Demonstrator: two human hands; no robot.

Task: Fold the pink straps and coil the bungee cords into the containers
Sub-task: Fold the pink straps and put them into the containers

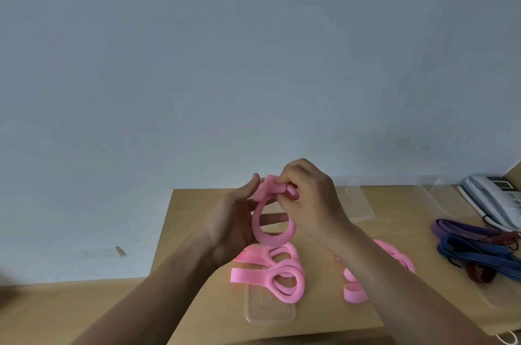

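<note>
Left hand (pixel 234 220) raised over desk (pixel 197 302), fingers straight behind hanging loop of pink strap (pixel 272 236), thumb up against its bunched top; palm seemingly only supports it. Right hand (pixel 307 198) just right of it, fingertips pinching bunched folds. Below both hands: loose pink straps (pixel 282 280) heaped across clear container (pixel 269 313), hiding its far end. Right forearm crosses second pink heap (pixel 355 292). Behind right hand: faint second container (pixel 358 203). Far right of right hand: tangled bungee cords (pixel 479 254), telephone (pixel 496 201) beyond.
</note>
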